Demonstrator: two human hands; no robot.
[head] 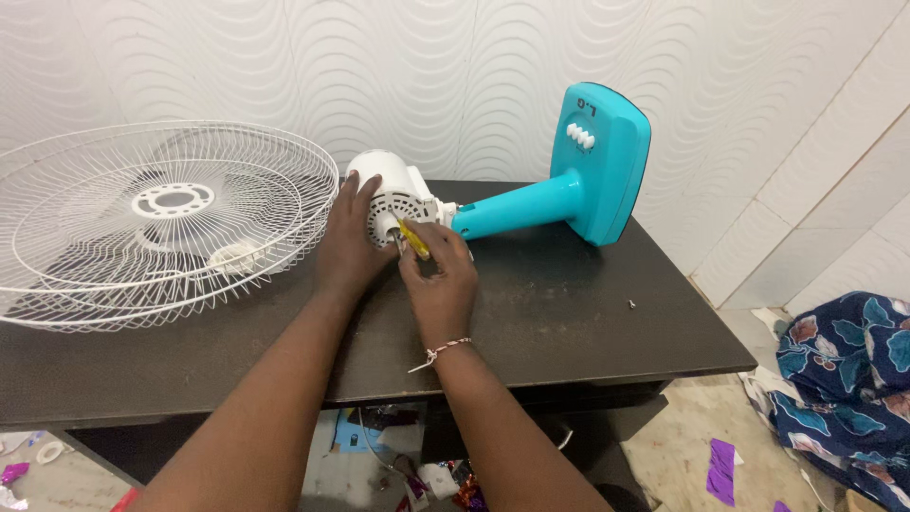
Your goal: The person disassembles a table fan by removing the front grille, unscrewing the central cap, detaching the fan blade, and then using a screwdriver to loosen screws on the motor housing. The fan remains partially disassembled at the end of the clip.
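A fan body lies on its side on the dark table (pixel 588 322): a white motor housing (pixel 389 185) joined to a turquoise neck and base (pixel 597 161). My left hand (pixel 349 242) rests against the front of the motor housing and steadies it. My right hand (pixel 438 280) grips a yellow-handled screwdriver (pixel 413 239), its tip at the motor's front face beside the shaft. A thread bracelet circles my right wrist.
A white wire fan grille (pixel 161 218) lies on the table's left part, overhanging its edge. A small screw (pixel 631 304) sits on the table at the right. A blue floral cloth (pixel 844 379) and scattered scraps lie on the floor.
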